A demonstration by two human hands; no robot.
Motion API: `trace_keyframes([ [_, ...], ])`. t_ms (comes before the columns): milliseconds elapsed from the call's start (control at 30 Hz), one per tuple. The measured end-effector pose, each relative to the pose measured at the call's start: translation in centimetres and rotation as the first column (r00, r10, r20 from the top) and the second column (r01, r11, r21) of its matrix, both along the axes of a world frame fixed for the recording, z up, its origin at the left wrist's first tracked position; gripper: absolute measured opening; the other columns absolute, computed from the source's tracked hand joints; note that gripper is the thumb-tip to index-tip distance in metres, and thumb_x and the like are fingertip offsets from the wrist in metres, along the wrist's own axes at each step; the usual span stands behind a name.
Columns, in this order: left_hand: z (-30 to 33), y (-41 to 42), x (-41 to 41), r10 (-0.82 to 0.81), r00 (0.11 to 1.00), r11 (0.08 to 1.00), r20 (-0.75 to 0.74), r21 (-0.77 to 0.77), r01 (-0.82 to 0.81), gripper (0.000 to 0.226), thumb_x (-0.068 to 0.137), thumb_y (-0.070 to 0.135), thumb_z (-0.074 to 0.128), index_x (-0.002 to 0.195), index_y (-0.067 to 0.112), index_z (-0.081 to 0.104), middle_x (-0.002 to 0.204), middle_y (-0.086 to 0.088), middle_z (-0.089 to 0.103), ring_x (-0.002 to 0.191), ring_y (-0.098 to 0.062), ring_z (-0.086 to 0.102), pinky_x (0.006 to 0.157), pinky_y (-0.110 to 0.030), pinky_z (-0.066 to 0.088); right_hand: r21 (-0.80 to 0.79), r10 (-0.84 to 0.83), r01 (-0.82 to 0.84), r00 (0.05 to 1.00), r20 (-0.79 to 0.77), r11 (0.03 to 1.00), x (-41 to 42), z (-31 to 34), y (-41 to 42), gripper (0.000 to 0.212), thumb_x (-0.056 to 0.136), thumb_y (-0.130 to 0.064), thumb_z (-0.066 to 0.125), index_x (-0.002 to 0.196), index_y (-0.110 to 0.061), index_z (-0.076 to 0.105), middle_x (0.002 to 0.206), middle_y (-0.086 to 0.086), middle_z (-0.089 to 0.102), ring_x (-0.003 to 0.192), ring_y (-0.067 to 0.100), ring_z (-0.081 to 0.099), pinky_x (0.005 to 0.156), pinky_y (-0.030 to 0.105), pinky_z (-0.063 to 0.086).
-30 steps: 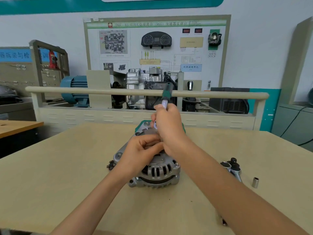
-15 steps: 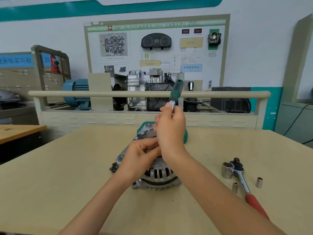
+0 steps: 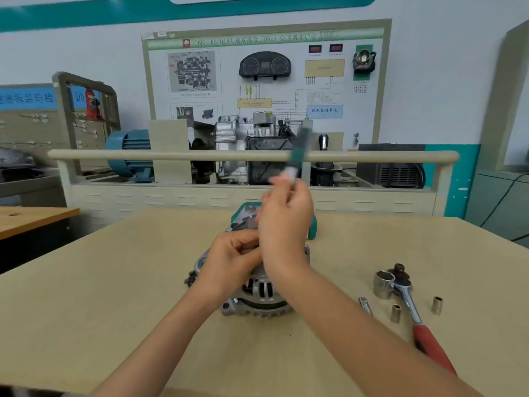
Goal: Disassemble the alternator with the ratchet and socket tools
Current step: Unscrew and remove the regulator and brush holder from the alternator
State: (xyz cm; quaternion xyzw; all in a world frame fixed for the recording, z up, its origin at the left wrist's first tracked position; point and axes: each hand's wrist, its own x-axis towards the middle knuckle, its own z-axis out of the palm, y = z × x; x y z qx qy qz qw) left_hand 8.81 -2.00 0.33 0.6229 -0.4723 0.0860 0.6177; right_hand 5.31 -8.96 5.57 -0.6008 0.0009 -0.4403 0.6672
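Head view: I see the alternator [image 3: 257,299] lying mid-table [image 3: 114,296], with my left hand [image 3: 229,259] curled on its upper housing, though what the fingers pinch I cannot tell. My right hand [image 3: 286,222] is closed around a green-handled ratchet [image 3: 297,151], blurred, angled up and far over the alternator. To the near right lie a red-handled ratchet [image 3: 415,313], a large socket [image 3: 382,283] and two small sockets [image 3: 396,313], apart.
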Motion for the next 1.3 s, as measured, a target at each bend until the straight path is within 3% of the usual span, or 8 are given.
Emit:
trace_keyframes([
  [100,0.0,0.1,0.1,0.013,1.000,1.000,-0.009,0.002,-0.013,0.058,0.080,-0.019,0.052,0.062,0.032,0.071,0.053,0.013,0.065,0.049,0.006,0.056,0.047,-0.007,0.040,0.093,-0.016,0.016,1.000,0.007,0.996,0.2,0.1,0.1,0.028,0.101,-0.024,0.033,0.076,-0.019,0.043,0.063,0.003,0.045,0.054,0.021,0.043,0.054,0.033,0.039],
  [200,0.1,0.0,0.5,0.047,0.998,0.999,-0.038,0.013,-0.047,0.021,0.083,0.002,0.063,0.083,0.020,0.074,0.064,0.004,0.070,0.052,-0.018,0.057,0.051,-0.023,0.046,-0.055,0.273,-0.308,0.900,-0.339,0.950,0.1,2.1,-1.6,0.031,0.101,-0.027,0.039,0.076,-0.012,0.051,0.053,-0.001,0.045,0.034,0.009,0.039,0.038,0.015,0.033],
  [333,0.0,0.1,0.7,0.024,0.999,0.999,-0.037,0.030,-0.023,0.021,0.085,0.000,0.061,0.096,0.016,0.070,0.044,0.013,0.056,0.037,0.004,0.043,0.045,-0.007,0.035,-0.191,0.348,-0.578,0.688,-0.636,0.794,-0.3,3.8,-2.6,0.029,0.098,-0.028,0.047,0.078,-0.010,0.059,0.042,-0.008,0.043,0.032,0.007,0.037,0.035,0.011,0.031],
  [467,0.3,0.1,0.2,-0.011,0.998,1.000,-0.063,-0.008,0.011,0.025,0.082,-0.011,0.058,0.088,0.010,0.070,0.057,0.014,0.067,0.049,0.009,0.056,0.051,-0.001,0.039,-0.127,0.348,-0.438,0.833,-0.430,0.890,-0.5,2.6,-1.4,0.030,0.099,-0.026,0.045,0.077,-0.011,0.058,0.048,-0.004,0.043,0.034,0.009,0.036,0.038,0.015,0.033],
  [600,0.1,0.1,-0.1,-0.030,0.999,0.999,-0.036,0.012,0.030,0.049,0.078,-0.025,0.047,0.066,0.020,0.065,0.045,0.016,0.059,0.042,0.011,0.052,0.044,-0.001,0.037,0.075,-0.101,0.094,0.991,0.086,0.993,-0.6,-0.5,0.5,0.027,0.101,-0.025,0.031,0.076,-0.023,0.040,0.061,-0.001,0.044,0.051,0.020,0.042,0.050,0.033,0.039],
  [900,0.0,0.0,0.9,0.027,0.997,0.999,-0.070,0.035,-0.024,0.018,0.082,0.005,0.065,0.092,0.019,0.072,0.040,0.009,0.053,0.036,0.001,0.040,0.049,-0.008,0.038,-0.256,0.310,-0.557,0.724,-0.616,0.790,-0.3,3.8,-3.0,0.030,0.097,-0.029,0.049,0.080,-0.009,0.064,0.046,-0.006,0.048,0.036,0.006,0.042,0.037,0.011,0.034],
  [1167,0.1,-0.1,0.1,-0.028,0.998,1.000,-0.049,-0.015,0.027,0.045,0.079,-0.020,0.053,0.071,0.022,0.068,0.050,0.016,0.062,0.045,0.010,0.053,0.047,-0.002,0.038,0.002,-0.022,0.022,1.000,-0.017,1.000,-0.4,0.0,-0.1,0.023,0.100,-0.024,0.038,0.078,-0.022,0.043,0.065,0.003,0.046,0.056,0.021,0.044,0.054,0.033,0.039],
  [1300,0.2,-0.2,0.1,-0.047,0.996,0.999,-0.074,-0.023,0.045,0.033,0.080,-0.015,0.056,0.086,0.015,0.069,0.060,0.013,0.068,0.050,0.008,0.058,0.051,-0.004,0.042,0.028,0.021,-0.019,0.995,-0.101,0.999,-0.5,0.6,-0.7,0.022,0.100,-0.020,0.037,0.078,-0.019,0.039,0.067,0.003,0.045,0.050,0.017,0.044,0.049,0.026,0.040],
])
